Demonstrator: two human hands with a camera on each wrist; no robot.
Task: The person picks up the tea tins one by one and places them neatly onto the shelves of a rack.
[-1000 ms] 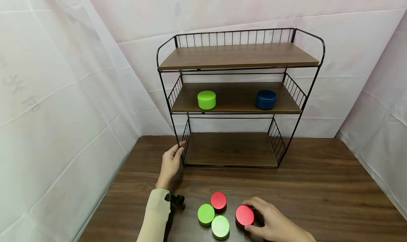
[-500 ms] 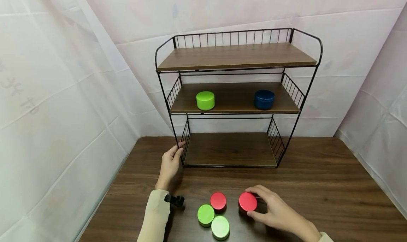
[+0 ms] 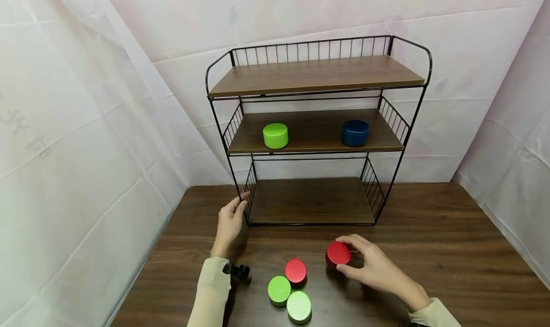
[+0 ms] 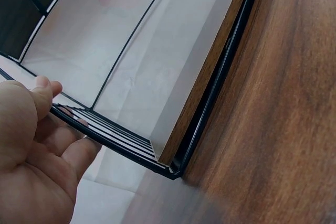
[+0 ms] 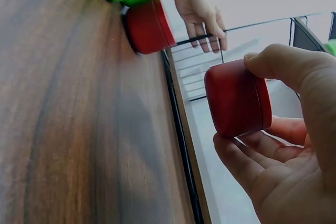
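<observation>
Between thumb and fingers, my right hand (image 3: 373, 268) holds a round red tin (image 3: 338, 253) by its sides. The right wrist view shows this red tin (image 5: 236, 98) raised off the table, its lid seam near my thumb. My left hand (image 3: 228, 224) grips the lower left upright of a black wire rack (image 3: 238, 179) with wooden shelves. In the left wrist view the thumb and fingers (image 4: 79, 156) are around the rack's black side wire (image 4: 115, 148). On the table, a second red tin (image 3: 295, 271) stands beside a green tin (image 3: 279, 290) and a pale green tin (image 3: 299, 307).
On the rack's middle shelf (image 3: 315, 126) stand a green tin (image 3: 275, 136) at left and a dark blue tin (image 3: 355, 133) at right. The bottom shelf (image 3: 313, 200) and top shelf (image 3: 318, 75) are bare wood. A white cloth (image 3: 129, 102) hangs behind and beside the table (image 3: 429, 250).
My right hand has carried the red tin forward, toward the rack and slightly right, lifting it off the table. The left hand stays on the rack; the view has shifted slightly.
</observation>
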